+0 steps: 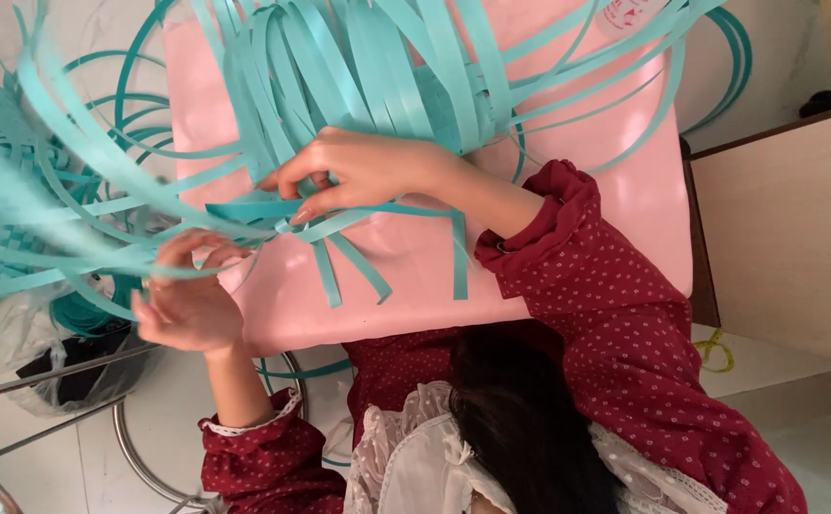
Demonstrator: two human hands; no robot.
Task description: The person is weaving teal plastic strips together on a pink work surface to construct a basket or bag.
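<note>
Dark hair point(530, 419) and a red dotted sleeve point(625, 324) lie closest. Right hand point(363, 171) pinches teal strips point(339, 67) over the pink table point(577, 219). Left hand point(187, 295), fingers curled, grips another strip beside the woven part point(16, 228). Below it, a metal stool frame point(139, 457).

Pink table point(625, 200): smooth, glossy top, filling the centre of the view from 12 o'clock down to the middle, its near edge running toward 6 o'clock. Lying directly on it: a loose spray of teal strips point(368, 67), fanned densely at 12 o'clock, with long loops trailing off the edge toward 2 o'clock and 10 o'clock; several short strip ends point(358, 266) lie flat at centre. Pale floor point(796, 381) at 4 o'clock carries a small yellow scrap point(715, 350).
</note>
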